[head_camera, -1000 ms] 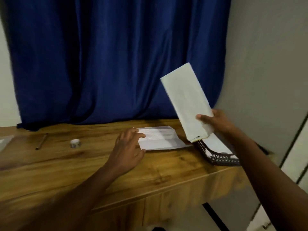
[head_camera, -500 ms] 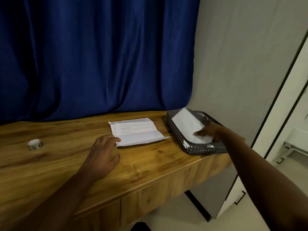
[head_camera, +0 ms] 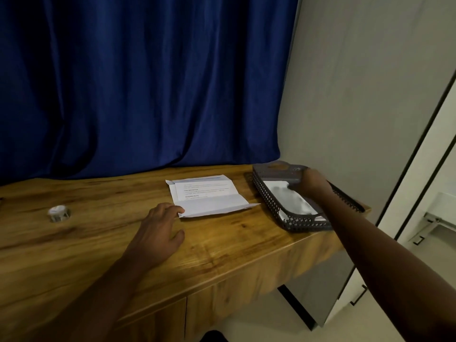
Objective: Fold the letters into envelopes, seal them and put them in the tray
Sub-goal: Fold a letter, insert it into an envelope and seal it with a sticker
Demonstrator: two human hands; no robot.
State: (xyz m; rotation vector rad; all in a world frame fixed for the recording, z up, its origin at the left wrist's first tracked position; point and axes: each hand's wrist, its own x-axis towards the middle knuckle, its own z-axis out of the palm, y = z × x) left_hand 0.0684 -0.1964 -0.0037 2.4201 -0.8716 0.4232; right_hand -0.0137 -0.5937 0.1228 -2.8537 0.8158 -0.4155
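Head view: right hand (head_camera: 312, 182) reaches into the far end of the tray (head_camera: 306, 224) at the table's (head_camera: 98, 243) right edge, fingers resting on the envelope (head_camera: 288, 197) lying inside; whether it grips, I cannot tell. Left hand (head_camera: 158, 233), loosely spread and holding nothing, touches the near left corner of the letter (head_camera: 209, 197). Best to lay the envelope flat, then let go cleanly.
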